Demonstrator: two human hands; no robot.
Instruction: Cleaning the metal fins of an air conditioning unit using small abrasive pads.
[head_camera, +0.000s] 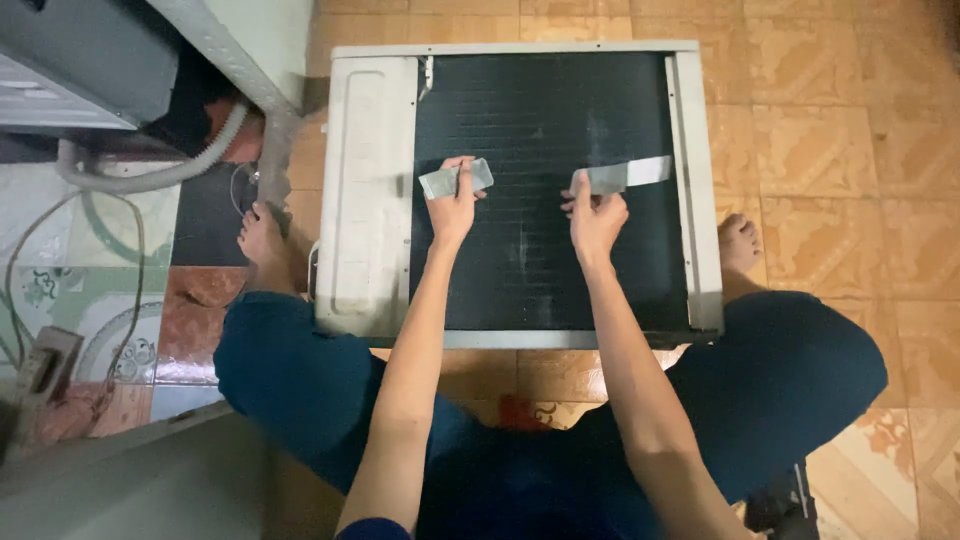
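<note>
The tiled floor (840, 130) carries a white air-conditioner unit (370, 200) — dark fins upward — beside a grey hose (150, 178).

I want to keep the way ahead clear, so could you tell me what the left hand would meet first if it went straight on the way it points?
Beyond the grey strip it holds, the left hand would probably meet only more dark finned panel, then the unit's pale top frame.

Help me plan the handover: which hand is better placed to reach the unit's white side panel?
Probably the left hand. It holds a small grey piece over the dark fins, right beside the white side panel. The right hand holds a grey strip farther away.
</note>
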